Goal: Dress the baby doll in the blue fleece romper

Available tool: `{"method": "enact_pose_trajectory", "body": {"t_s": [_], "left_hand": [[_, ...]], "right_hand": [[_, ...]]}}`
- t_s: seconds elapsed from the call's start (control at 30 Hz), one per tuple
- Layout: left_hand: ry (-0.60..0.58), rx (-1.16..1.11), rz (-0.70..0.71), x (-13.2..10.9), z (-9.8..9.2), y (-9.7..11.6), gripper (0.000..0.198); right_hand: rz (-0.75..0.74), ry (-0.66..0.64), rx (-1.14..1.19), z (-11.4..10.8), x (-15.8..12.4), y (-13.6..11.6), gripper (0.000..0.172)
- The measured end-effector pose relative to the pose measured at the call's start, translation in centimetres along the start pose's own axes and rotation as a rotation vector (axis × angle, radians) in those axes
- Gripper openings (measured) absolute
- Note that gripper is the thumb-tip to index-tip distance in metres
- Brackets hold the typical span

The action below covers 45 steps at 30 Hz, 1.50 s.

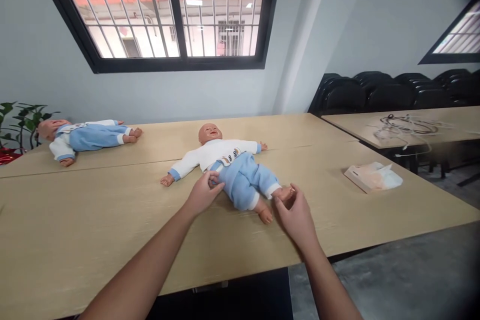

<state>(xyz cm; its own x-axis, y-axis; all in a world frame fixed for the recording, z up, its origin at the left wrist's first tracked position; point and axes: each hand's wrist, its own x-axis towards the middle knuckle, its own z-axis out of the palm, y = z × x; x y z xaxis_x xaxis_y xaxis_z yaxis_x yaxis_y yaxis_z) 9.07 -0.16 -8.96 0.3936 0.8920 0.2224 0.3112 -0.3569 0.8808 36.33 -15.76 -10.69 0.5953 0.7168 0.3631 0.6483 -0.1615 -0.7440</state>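
A baby doll (pixel 210 134) lies on its back on the table, arms spread, in a white top with a bear-like print and light blue trousers (pixel 240 185) with white cuffs. My left hand (pixel 204 192) is at its waist, fingers curled on the edge of the trousers; the fingertips are partly hidden. My right hand (pixel 298 215) has thumb and fingers closed around one foot of the doll (pixel 285 193). The doll's other foot (pixel 266 216) rests near the table's front side, beside my right hand.
A second, similarly dressed doll (pixel 97 136) lies at the back left, by a potted plant (pixel 28 122). An open tissue pack (pixel 369 177) is on the right of the wooden table (pixel 112 220). Tangled cables (pixel 408 125) lie on another table, before stacked black chairs (pixel 390 95).
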Motion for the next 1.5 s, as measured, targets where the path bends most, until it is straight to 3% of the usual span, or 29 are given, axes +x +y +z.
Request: {"method": "enact_pose_trajectory", "body": {"t_s": [0.13, 0.23, 0.3, 0.4, 0.47, 0.6, 0.73, 0.97, 1.1, 1.23, 1.37, 1.5], "left_hand": [[-0.028, -0.059, 0.017, 0.1, 0.3, 0.3, 0.021], [-0.059, -0.125, 0.002, 0.4, 0.5, -0.1, 0.024], [-0.092, -0.158, -0.016, 0.4, 0.7, -0.6, 0.029], [-0.155, -0.158, -0.047, 0.1, 0.9, -0.9, 0.033], [-0.183, -0.119, -0.054, 0.0, 0.7, -0.9, 0.027], [-0.185, -0.048, -0.022, 0.1, -0.1, -0.4, 0.019], [-0.191, -0.085, 0.028, 0.4, -0.8, 0.0, 0.025], [-0.28, -0.036, 0.064, 0.0, -0.1, -0.4, 0.02], [-0.181, 0.078, 0.013, 0.6, 0.3, -1.3, 0.015], [-0.036, 0.167, -0.073, 2.2, -0.3, -2.5, 0.014], [0.09, 0.207, -0.174, 4.2, -1.4, -3.5, 0.008], [0.134, 0.202, -0.232, 5.5, -1.9, -3.9, 0.008]], "right_hand": [[-0.107, 0.033, -0.148, 0.3, 0.0, 0.1, 0.068], [-0.275, 0.186, -0.268, -0.1, -0.9, -0.8, 0.065], [-0.42, 0.265, -0.268, -0.5, -2.1, -1.9, 0.053], [-0.618, 0.107, -0.126, -0.6, -3.9, -3.5, 0.033], [-0.639, -0.072, -0.114, -0.3, -4.7, -4.0, 0.036], [-0.55, -0.183, -0.218, 1.0, -4.8, -3.7, 0.049], [-0.45, -0.204, -0.193, 1.5, -3.8, -3.7, 0.045], [-0.002, -0.301, 0.114, -1.0, -1.4, -7.8, 0.042], [0.041, -0.344, 0.231, -3.1, 0.3, -9.6, 0.039], [0.04, -0.314, 0.208, -5.6, 0.8, -9.8, 0.037], [0.087, -0.326, 0.119, -8.6, -0.1, -9.2, 0.043], [0.111, -0.361, 0.059, -10.6, -1.7, -8.7, 0.045]]}}
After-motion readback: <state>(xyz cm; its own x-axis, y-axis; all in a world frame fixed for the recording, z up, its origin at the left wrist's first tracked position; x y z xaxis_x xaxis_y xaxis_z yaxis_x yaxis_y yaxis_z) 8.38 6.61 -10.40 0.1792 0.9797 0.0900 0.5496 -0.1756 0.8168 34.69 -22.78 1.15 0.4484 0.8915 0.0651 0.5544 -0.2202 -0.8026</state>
